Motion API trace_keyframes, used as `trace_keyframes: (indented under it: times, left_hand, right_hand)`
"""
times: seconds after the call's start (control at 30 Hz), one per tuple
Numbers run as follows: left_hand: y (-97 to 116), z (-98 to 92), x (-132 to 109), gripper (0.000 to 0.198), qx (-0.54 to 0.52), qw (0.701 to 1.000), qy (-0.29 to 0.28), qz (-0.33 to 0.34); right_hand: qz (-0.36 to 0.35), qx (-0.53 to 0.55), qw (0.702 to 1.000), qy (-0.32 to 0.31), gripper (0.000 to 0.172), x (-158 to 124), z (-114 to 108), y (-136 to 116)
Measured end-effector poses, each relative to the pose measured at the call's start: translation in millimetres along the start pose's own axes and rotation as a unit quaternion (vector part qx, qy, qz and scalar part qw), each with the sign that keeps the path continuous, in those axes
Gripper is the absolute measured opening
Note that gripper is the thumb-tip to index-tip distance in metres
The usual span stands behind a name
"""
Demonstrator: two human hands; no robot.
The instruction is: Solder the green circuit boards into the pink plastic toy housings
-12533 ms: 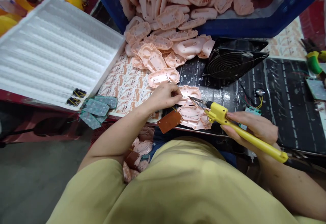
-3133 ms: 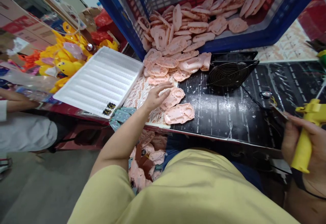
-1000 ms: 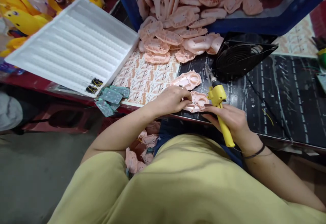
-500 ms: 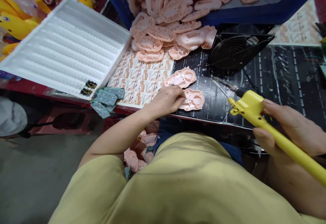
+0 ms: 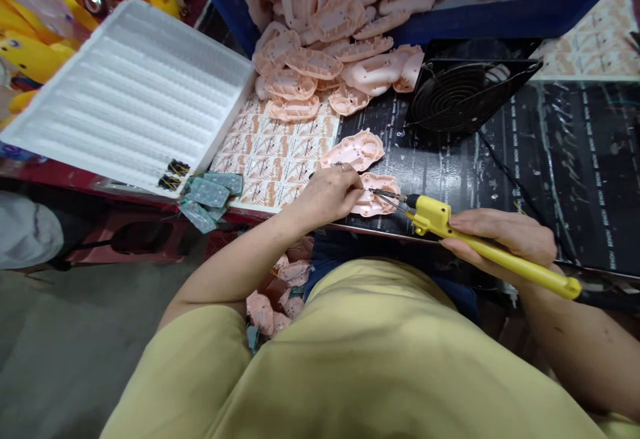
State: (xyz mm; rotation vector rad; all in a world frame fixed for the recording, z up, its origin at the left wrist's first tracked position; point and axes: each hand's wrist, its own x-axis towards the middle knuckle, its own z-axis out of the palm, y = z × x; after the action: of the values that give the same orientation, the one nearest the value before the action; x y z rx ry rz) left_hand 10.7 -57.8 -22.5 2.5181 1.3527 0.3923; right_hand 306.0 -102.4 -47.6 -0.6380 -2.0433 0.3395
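My right hand (image 5: 505, 239) is closed round the handle of a yellow soldering iron (image 5: 434, 216) with a thin metal feed tube beside its tip. That tip reaches into a pink plastic shell half (image 5: 383, 204) lying hollow side up near the table's front edge. Over the left end of the same shell, my left hand (image 5: 333, 194) is closed with fingertips pinched together; whatever they grip is hidden. Just behind lies a second pink shell half (image 5: 357, 150), also hollow side up.
A pile of pink shells (image 5: 315, 66) spills from a blue crate (image 5: 485, 29). A black fan (image 5: 457, 96) stands behind the iron, its cable on the dark tabletop. To the left are a white foam tray (image 5: 135, 92) and several green circuit boards (image 5: 209, 192).
My right hand has brought the soldering iron left and down, so its tip is now in the nearer shell half. The left hand has stayed almost in place.
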Motion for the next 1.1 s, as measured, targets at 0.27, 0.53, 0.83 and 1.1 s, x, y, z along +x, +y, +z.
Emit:
trace_keyframes:
  times: [0.27, 0.53, 0.83, 1.1]
  left_hand:
    - [1, -1.6, 1, 0.016, 0.009, 1.000, -0.011, 0.000]
    - [3, -3.0, 1, 0.015, 0.022, 1.000, -0.015, -0.002]
    - [-1, -5.8, -7, 0.015, 0.028, 0.999, 0.024, 0.004]
    - [5, -7.1, -3, 0.017, 0.048, 0.998, -0.050, -0.010]
  right_hand:
    - [-0.008, 0.024, 0.999, -0.034, 0.028, 5, -13, 3]
    - [0.019, 0.008, 0.999, 0.034, 0.037, -7, -17, -2]
    - [0.025, -0.138, 0.989, 0.036, 0.067, -17, -14, -7]
    - [-0.013, -0.023, 1.000, 0.013, 0.038, -12, -6, -14]
